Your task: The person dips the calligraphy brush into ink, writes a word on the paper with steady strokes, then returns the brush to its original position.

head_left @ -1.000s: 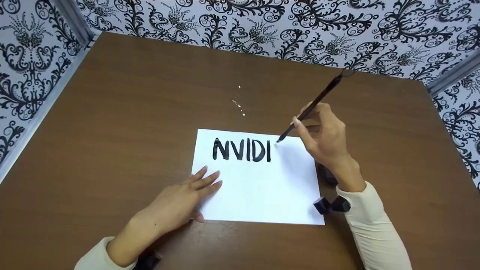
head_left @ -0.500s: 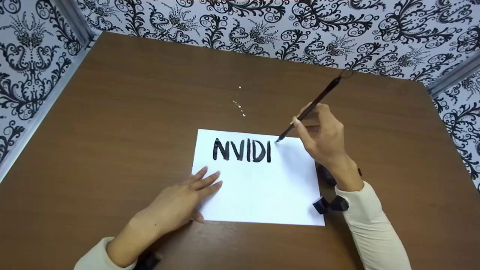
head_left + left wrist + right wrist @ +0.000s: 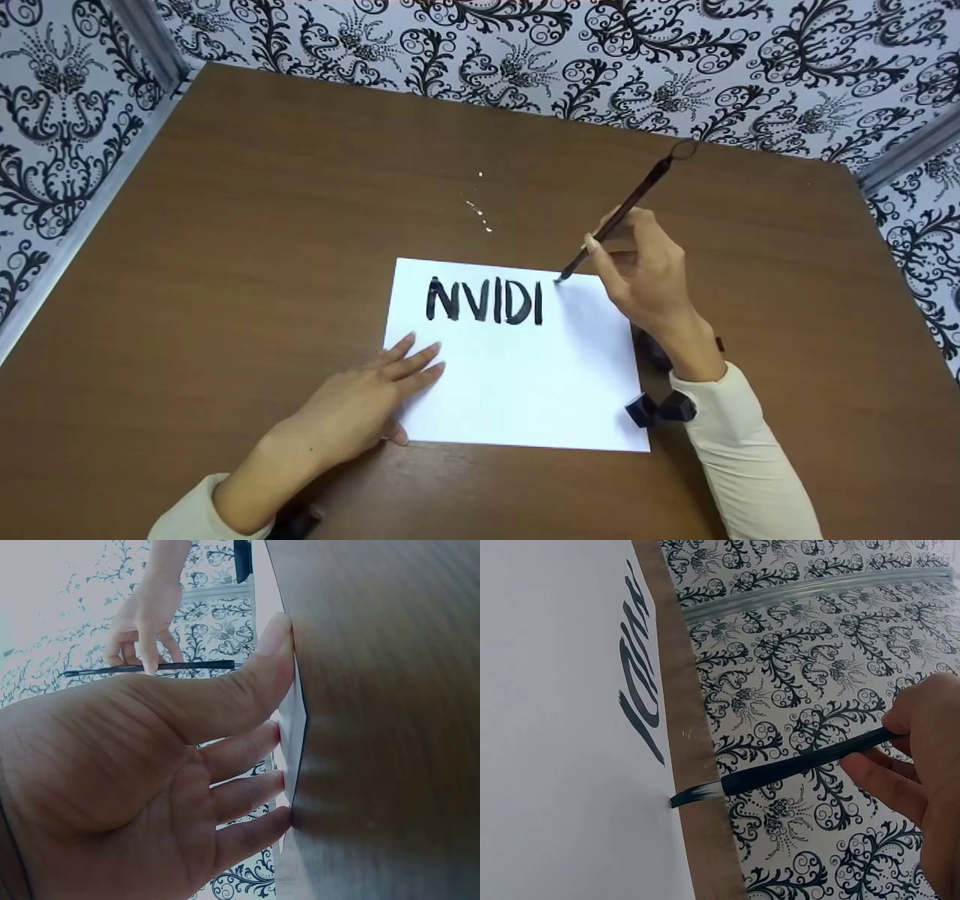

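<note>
A white sheet of paper [image 3: 517, 382] lies on the brown table, with "NVIDI" in thick black strokes [image 3: 484, 301] near its top. My right hand [image 3: 649, 270] pinches a dark paintbrush [image 3: 634, 196] between thumb and fingers, the handle leaning up to the right. In the right wrist view the brush's black-tipped bristles [image 3: 697, 795] meet the paper just past the last letter. My left hand [image 3: 360, 409] rests on the paper's lower left corner, its fingers spread and straight. From the left wrist view, the thumb [image 3: 274, 637] and fingertips press at the paper's edge.
The brown table [image 3: 225, 262] bears a few small pale specks [image 3: 478, 213] beyond the paper. Black-and-white patterned walls [image 3: 487, 52] stand behind and at the sides. Dark wrist-worn blocks [image 3: 660, 410] hang by the right sleeve, over the paper's right edge.
The brush tip has shifted very slightly to the right and the handle's top has dipped a little to the left. My left hand and the letters look the same.
</note>
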Demonstrator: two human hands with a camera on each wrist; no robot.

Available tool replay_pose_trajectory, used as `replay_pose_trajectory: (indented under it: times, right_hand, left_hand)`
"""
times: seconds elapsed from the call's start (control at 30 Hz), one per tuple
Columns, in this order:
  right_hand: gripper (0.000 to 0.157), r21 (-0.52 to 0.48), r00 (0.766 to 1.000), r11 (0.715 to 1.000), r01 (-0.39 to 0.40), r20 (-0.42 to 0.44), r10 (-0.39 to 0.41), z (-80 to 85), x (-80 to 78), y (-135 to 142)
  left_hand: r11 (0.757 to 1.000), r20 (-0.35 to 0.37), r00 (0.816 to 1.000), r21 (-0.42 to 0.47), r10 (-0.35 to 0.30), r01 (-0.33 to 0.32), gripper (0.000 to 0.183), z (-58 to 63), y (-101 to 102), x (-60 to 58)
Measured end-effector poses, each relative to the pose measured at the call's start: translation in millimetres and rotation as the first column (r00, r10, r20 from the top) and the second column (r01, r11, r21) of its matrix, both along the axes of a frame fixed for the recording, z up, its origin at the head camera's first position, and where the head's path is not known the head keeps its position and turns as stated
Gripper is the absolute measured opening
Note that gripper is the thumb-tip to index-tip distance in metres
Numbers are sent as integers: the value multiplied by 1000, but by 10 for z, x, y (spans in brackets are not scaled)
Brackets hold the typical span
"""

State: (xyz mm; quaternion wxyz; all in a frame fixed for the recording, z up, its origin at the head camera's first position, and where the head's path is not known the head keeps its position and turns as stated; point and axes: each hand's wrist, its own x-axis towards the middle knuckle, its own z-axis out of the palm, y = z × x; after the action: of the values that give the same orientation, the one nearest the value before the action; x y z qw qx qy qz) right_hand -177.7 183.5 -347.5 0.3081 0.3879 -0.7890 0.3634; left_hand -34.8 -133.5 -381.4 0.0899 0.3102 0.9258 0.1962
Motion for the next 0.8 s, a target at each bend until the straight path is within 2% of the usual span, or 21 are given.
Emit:
replay_pose_trajectory:
  times: [0.23, 0.8]
  right_hand:
    - [26, 45, 999, 999, -10, 52, 8, -11, 22, -11]
    - [24, 102, 994, 994, -48, 101, 37, 26, 107, -71]
  left_hand:
    - [1000, 3, 1000, 10, 1, -1, 81, 0, 7, 10]
    - [1000, -15, 1000, 5, -3, 3, 80, 2, -1, 9]
